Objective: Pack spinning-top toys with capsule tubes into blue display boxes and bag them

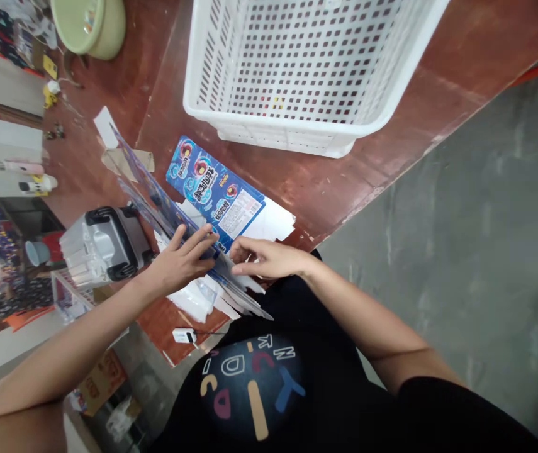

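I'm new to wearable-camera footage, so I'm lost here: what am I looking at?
There's no machine, just a person's two bare hands. This single picture comes from a camera worn on the head, looking down past the black T-shirt.

The left hand, fingers spread, touches a bundle of blue printed card sheets standing on edge. The right hand is curled at their near end; whether it grips them is unclear.

On the reddish-brown table, a similar blue printed sheet lies flat. Beyond it is a white perforated plastic crate; a pale green basin stands farther left.
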Demonstrator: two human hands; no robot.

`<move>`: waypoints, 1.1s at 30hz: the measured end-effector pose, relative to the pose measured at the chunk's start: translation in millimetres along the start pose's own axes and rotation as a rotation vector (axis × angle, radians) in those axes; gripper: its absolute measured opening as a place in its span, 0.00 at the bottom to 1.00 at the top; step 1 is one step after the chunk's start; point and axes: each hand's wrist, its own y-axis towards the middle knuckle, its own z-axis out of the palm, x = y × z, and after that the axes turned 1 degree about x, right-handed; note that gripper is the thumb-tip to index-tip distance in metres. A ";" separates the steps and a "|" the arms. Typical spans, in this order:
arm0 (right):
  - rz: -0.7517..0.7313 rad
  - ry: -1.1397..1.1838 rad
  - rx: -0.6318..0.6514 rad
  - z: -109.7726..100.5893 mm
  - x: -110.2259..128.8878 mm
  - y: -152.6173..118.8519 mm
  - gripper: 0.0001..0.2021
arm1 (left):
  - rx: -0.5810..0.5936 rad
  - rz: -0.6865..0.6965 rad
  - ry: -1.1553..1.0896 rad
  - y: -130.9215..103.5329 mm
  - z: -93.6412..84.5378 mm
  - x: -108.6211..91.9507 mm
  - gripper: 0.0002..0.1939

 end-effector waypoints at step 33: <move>0.056 -0.303 -0.246 13.0 -5.2 -14.3 0.18 | 0.233 0.060 0.032 13.4 -17.6 6.7 0.38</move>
